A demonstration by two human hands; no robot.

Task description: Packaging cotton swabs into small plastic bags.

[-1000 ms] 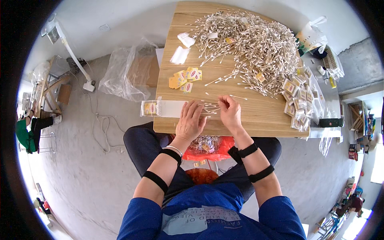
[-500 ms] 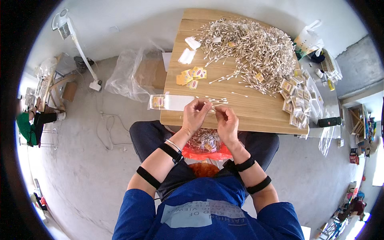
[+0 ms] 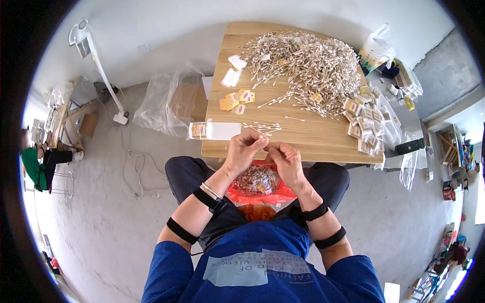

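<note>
My left hand (image 3: 242,153) is closed in a pinch at the table's front edge, with the white tip of a cotton swab (image 3: 261,137) showing at its fingertips. Close beside it, my right hand (image 3: 288,162) has its thumb and fingers pressed together; whatever lies between them is too small to make out. A few loose cotton swabs (image 3: 262,126) lie on the wood just beyond my hands. Left of them is a small clear pack (image 3: 198,131) filled with swabs and a yellow label, its white flap (image 3: 226,131) stretched out toward my left hand.
A large heap of cotton swabs (image 3: 323,70) covers the table's far side. Yellow cards (image 3: 237,100) and white pieces (image 3: 231,77) lie at the left. Filled packs (image 3: 362,121) are piled at the right edge. Below the table edge, a red bag (image 3: 284,193) holds more swabs between my knees.
Both hands have drawn back slightly toward me, away from the loose swabs, and come closer together. The whole view has shifted a little. The pack with its flap stays in place.
</note>
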